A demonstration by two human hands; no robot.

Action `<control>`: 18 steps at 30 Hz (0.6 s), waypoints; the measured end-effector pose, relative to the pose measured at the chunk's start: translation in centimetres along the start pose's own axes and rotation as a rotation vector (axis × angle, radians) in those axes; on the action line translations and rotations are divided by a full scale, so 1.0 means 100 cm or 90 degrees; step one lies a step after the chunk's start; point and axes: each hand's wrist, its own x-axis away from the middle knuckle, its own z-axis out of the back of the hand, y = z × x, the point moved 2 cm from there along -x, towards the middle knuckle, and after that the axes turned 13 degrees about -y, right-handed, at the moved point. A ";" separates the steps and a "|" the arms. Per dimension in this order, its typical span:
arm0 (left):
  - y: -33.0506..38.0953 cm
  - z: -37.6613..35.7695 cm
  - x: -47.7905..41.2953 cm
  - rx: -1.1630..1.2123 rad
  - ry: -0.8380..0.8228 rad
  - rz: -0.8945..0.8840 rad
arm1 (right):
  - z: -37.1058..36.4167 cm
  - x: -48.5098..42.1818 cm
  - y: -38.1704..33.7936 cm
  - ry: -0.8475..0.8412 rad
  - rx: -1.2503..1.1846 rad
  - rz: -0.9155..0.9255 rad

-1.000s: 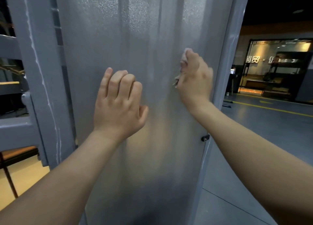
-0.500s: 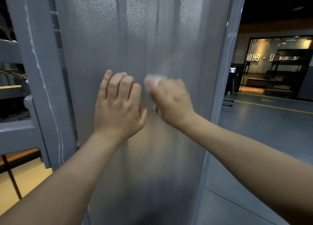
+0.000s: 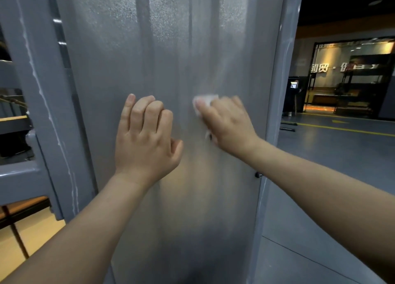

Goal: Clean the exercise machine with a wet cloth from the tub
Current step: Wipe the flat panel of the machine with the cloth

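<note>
Your right hand [image 3: 226, 125] holds the cloth [image 3: 204, 101] against the frosted panel [image 3: 171, 48] of the exercise machine [image 3: 42, 112], a little toward 3 o'clock from the middle of the panel. The fingers are bent over the cloth and press it to the surface. Only a white corner shows at 12 o'clock of the fingers, and a small bit at 6 o'clock under the palm; the hand is somewhat blurred. Your left hand [image 3: 145, 138] lies at 9 o'clock of the right one, near but apart. Its fingers are loosely bent with the tips on the panel and hold nothing; I think it only steadies you. The cloth is small, soft and light, and being wet it will probably fold on itself and slide out from under the hand. So it is better to hold it bunched under the palm with the fingers over it, not pinched by one corner. The panel looks smooth and thin and may bend, so moderate pressure should be enough. At 5 o'clock of your right hand, a small bolt [image 3: 258, 174] sits by the grey post [image 3: 280, 91]; the cloth could catch there. The tub is not in view.
</note>
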 end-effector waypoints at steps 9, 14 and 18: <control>-0.001 0.000 -0.001 0.000 -0.002 0.003 | 0.013 -0.044 0.108 -0.008 -0.052 -0.338; -0.001 0.001 -0.001 0.006 -0.002 0.001 | -0.006 0.036 0.042 -0.142 -0.080 -0.231; -0.002 0.001 -0.001 0.008 0.002 -0.007 | 0.003 0.024 0.071 -0.112 -0.035 -0.296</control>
